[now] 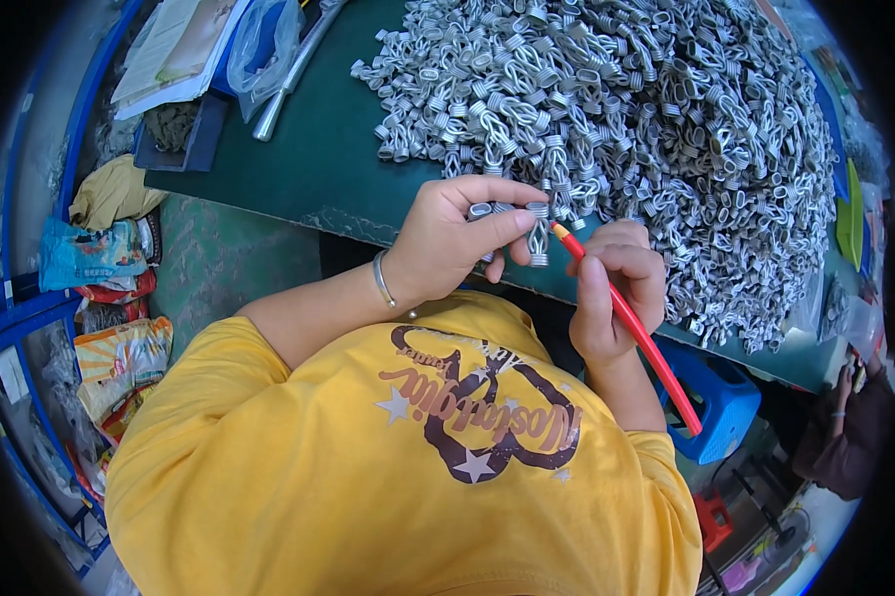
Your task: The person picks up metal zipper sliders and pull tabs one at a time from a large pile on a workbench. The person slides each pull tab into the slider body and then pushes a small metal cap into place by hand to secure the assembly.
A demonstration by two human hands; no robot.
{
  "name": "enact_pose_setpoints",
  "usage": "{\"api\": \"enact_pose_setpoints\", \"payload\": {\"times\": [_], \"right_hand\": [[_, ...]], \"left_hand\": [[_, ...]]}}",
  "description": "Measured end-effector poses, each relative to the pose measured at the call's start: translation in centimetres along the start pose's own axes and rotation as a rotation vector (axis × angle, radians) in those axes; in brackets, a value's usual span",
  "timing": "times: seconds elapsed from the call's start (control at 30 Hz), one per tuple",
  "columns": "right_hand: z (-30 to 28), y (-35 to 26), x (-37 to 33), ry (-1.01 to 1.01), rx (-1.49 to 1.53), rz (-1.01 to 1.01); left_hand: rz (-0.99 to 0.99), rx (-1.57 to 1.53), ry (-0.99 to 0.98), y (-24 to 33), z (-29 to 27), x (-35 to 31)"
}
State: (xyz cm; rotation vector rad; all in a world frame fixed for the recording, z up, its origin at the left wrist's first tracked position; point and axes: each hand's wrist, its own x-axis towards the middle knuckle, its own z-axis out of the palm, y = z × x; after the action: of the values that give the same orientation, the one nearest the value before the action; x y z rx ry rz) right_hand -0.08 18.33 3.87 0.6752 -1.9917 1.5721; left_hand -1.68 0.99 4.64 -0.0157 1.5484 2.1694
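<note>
Between the thumb and forefinger of my left hand [442, 238] is a small silver metal fitting [539, 246], with a looped middle and ribbed ends. A second silver fitting [480, 212] sits further back among the same hand's fingers. My right hand [616, 298] is closed around a long red pencil [654, 356]. Its tan tip points at the upper end of the first fitting; whether they touch I cannot tell. Just beyond both hands, a large heap of similar silver fittings [606, 109] covers much of the green table [318, 139].
At the table's far left are papers [174, 50], a dark tray [194, 139] holding grey material, and a clear plastic bag [266, 60]. A blue stool [715, 397] stands below the table's right side. Colourful packets [90, 253] fill a blue rack at left. Another person's arm [839, 407] shows at right.
</note>
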Motion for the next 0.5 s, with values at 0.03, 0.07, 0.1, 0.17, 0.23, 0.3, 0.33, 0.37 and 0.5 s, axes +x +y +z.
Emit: {"api": "enact_pose_setpoints", "payload": {"times": [0.03, 0.07, 0.1, 0.17, 0.23, 0.3, 0.33, 0.37, 0.5], "right_hand": [[0.0, 0.0, 0.0, -0.007, -0.014, 0.007], [0.0, 0.0, 0.0, -0.013, -0.024, 0.006], [0.1, 0.0, 0.1, -0.019, -0.034, 0.005], [0.1, 0.0, 0.2, -0.036, -0.062, 0.004], [0.2, 0.0, 0.5, -0.058, -0.098, 0.004], [0.2, -0.1, 0.6, -0.071, -0.120, 0.000], [0.2, 0.0, 0.8, -0.083, -0.122, -0.020], [0.1, -0.1, 1.1, -0.096, -0.122, -0.042], [-0.6, -0.4, 0.7, 0.037, 0.077, 0.047]], "left_hand": [[-0.001, -0.008, -0.002, 0.0, 0.0, 0.0], [-0.002, -0.017, -0.003, 0.0, 0.0, 0.0], [0.003, -0.010, -0.004, -0.1, 0.0, 0.1], [0.013, 0.005, -0.008, -0.2, 0.2, 0.2], [0.022, 0.019, -0.006, -0.2, 0.2, 0.2], [0.023, 0.014, 0.004, -0.4, 0.1, 0.2], [0.029, 0.006, 0.014, -0.5, 0.0, 0.3], [0.035, -0.002, 0.027, -0.3, -0.1, 0.3], [-0.010, -0.018, 0.018, 1.4, 0.1, -0.1]]}}
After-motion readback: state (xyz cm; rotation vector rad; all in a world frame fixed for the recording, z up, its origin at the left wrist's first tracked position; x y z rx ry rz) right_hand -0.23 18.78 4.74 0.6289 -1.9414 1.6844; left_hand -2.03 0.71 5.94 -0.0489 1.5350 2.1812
